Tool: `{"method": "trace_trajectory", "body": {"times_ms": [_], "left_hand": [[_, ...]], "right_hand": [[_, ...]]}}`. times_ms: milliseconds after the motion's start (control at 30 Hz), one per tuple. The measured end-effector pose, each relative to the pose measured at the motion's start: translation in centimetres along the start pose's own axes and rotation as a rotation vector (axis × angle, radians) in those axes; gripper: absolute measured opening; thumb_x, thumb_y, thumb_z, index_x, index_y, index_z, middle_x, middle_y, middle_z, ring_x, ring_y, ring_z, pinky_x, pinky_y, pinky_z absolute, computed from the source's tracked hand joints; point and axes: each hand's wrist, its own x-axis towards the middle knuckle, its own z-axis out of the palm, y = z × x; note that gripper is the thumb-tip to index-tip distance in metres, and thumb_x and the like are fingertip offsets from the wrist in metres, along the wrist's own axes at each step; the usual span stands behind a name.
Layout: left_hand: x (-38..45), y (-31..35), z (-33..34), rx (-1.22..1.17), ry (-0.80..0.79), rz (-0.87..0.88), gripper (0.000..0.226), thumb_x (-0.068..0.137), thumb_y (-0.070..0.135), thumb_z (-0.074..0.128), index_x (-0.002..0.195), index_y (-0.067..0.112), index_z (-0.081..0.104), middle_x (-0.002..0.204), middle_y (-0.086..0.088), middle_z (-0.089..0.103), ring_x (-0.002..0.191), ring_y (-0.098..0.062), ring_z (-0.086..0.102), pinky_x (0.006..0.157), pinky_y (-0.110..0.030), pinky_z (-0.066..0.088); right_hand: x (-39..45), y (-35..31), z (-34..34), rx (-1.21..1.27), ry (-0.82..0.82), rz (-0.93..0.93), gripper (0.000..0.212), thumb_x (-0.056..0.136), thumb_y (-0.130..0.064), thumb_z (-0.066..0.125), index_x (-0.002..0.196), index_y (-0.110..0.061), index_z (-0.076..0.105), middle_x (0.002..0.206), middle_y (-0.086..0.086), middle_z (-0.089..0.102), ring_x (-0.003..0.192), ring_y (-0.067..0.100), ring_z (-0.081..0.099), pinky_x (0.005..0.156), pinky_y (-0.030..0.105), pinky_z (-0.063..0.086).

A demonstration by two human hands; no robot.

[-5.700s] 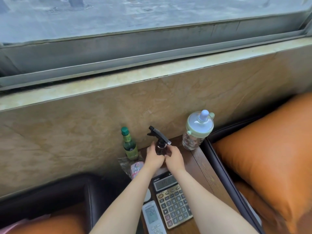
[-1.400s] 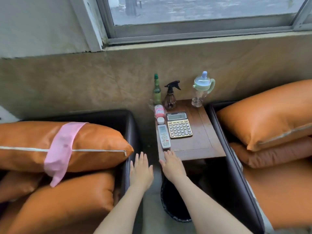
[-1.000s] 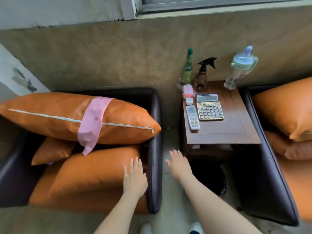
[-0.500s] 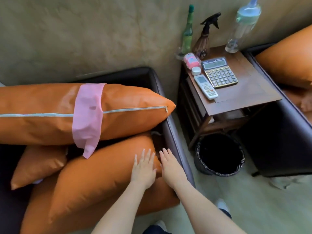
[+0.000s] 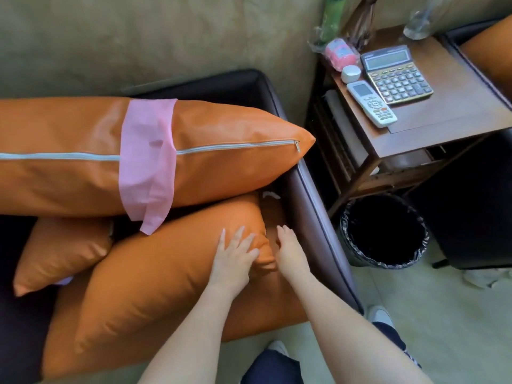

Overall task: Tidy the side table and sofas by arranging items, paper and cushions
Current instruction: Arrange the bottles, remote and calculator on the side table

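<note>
Both hands at the front cushion's corner on the left sofa.
Left hand (image 5: 234, 256) pinches front cushion (image 5: 155, 278) corner; right hand (image 5: 289, 249) flat, loose beside it. Zippered cushion (image 5: 227, 162) with pink strip (image 5: 146, 164) lies on top. Surface (image 5: 443, 112) carries calculator (image 5: 396, 76), remote (image 5: 371, 103); bin (image 5: 385, 231) below.

A narrow gap runs between the lower cushion (image 5: 155, 275) corner and the sofa arm (image 5: 313, 223); the zipped cushion (image 5: 227, 151) overhangs its far end, where perhaps paper scrap (image 5: 270, 194) lies.
</note>
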Motion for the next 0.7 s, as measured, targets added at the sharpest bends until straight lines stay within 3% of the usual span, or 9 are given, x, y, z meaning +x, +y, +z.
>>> {"method": "trace_trajectory", "body": {"times_ms": [67,133,267,400,533,700], "left_hand": [[-1.5,-1.4,0.4,0.049,0.007,0.017,0.049,0.059,0.016,0.084,0.104,0.03,0.071,0.135,-0.004,0.057,0.133,-0.028,0.044,0.106,-0.059,0.026],[-2.5,-2.2,1.3,0.055,0.015,0.015,0.055,0.04,0.021,0.093,0.091,0.031,0.075,0.117,-0.002,0.068,0.116,-0.028,0.06,0.093,-0.059,0.042],[-2.4,-2.5,2.0,0.018,0.021,0.048,0.059,0.053,0.036,0.089,0.109,0.034,0.07,0.125,-0.001,0.064,0.122,-0.027,0.056,0.097,-0.057,0.04],[-2.4,-2.3,3.0,0.033,0.015,0.047,0.062,0.06,0.041,0.085,0.118,0.036,0.064,0.132,0.0,0.059,0.127,-0.025,0.051,0.103,-0.055,0.03],[-2.3,-2.1,3.8,0.034,0.046,0.048,0.064,0.059,0.043,0.085,0.119,0.038,0.063,0.133,0.001,0.058,0.128,-0.025,0.05,0.103,-0.055,0.028],[-2.4,-2.1,4.1,0.039,0.076,0.041,0.064,0.059,0.044,0.084,0.119,0.039,0.062,0.133,0.002,0.058,0.128,-0.024,0.05,0.103,-0.054,0.028]], "right_hand": [[0.9,0.9,0.0,-0.012,0.067,0.03,0.054,0.099,-0.005,0.031,0.15,-0.012,0.017,0.157,0.006,0.015,0.144,0.019,0.015,0.114,0.028,0.016],[1.1,1.0,0.5,-0.164,0.053,0.012,0.053,0.099,-0.004,0.029,0.15,-0.011,0.014,0.157,0.008,0.013,0.145,0.023,0.013,0.114,0.029,0.016],[1.8,0.9,1.9,-0.599,0.015,-0.129,0.056,0.099,-0.009,0.031,0.15,-0.009,0.008,0.158,0.012,0.005,0.146,0.028,0.001,0.117,0.04,0.008],[2.8,1.9,2.4,-0.925,-0.066,-0.073,0.064,0.098,-0.016,0.037,0.15,-0.008,0.0,0.158,0.015,-0.001,0.145,0.03,-0.007,0.117,0.04,-0.002],[3.0,3.1,3.4,-1.237,-0.1,-0.134,0.073,0.096,-0.029,0.041,0.149,-0.005,-0.005,0.155,0.02,0.002,0.143,0.038,-0.002,0.115,0.047,-0.005],[3.2,4.0,4.0,-1.419,-0.019,-0.258,0.067,0.096,-0.035,0.039,0.148,-0.002,0.012,0.149,0.022,0.016,0.139,0.04,0.011,0.115,0.051,0.002]]}}
